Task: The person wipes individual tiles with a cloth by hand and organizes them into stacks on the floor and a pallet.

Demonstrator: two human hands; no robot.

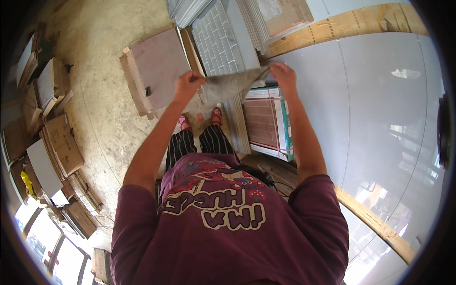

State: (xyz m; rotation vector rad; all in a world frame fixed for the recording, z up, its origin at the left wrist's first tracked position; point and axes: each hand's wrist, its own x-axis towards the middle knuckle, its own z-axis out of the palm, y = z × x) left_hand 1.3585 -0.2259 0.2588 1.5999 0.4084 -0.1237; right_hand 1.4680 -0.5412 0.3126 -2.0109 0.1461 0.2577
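Observation:
A thin grey-brown cloth (pixel 231 85) hangs stretched between my two hands, sagging in the middle. My left hand (pixel 190 83) pinches its left end, fingers closed. Its right corner is gathered in the closed fingers of my right hand (pixel 283 75). The cloth is held in the air and hides part of what lies beneath. Just beyond it stands a grey panel with a brick-like tile pattern (pixel 216 40). Below my right hand is a strapped pack of brown tiles (pixel 262 122) with white and green edges.
A brownish slab in opened cardboard (pixel 159 66) lies left of the cloth. Large glossy grey slabs (pixel 370 104) cover the right side, with wooden strips (pixel 351 26) along them. Cardboard boxes (pixel 61 142) and panels line the far left of the concrete floor (pixel 99 85).

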